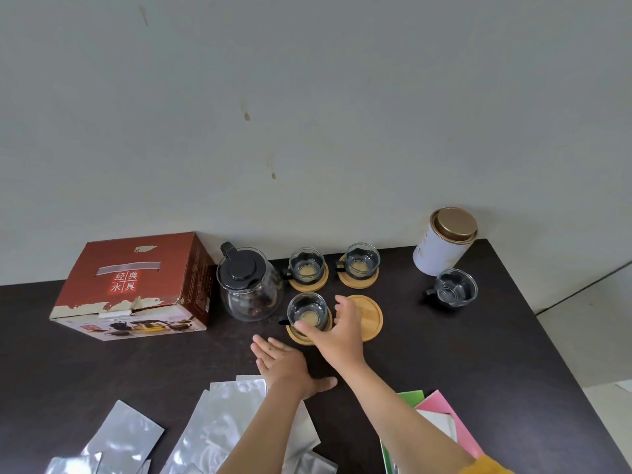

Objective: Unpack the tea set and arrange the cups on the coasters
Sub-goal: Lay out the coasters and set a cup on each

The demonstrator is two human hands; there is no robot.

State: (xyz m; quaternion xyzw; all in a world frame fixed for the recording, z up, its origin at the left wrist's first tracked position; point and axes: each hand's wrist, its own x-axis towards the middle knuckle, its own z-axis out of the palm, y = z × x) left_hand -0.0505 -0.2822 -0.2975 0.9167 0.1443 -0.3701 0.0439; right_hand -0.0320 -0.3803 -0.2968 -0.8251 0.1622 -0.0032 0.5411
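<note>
Three glass cups stand on round wooden coasters: one at the back left (306, 265), one at the back right (361, 261) and one in front (307, 308). A fourth coaster (369, 316) lies bare beside the front cup. A fourth glass cup (455, 288) stands on the dark table off to the right, on no coaster. My right hand (338, 328) hovers with fingers spread just right of the front cup, partly over the bare coaster, holding nothing. My left hand (285, 366) rests flat and open on the table below the front cup.
A glass teapot (249, 285) with a black lid stands left of the cups, beside the red cardboard box (136, 285). A white tin (444, 242) with a gold lid is at the back right. Silver foil bags (219, 425) and coloured paper (441, 412) lie near me. The table edge (533, 302) runs along the right.
</note>
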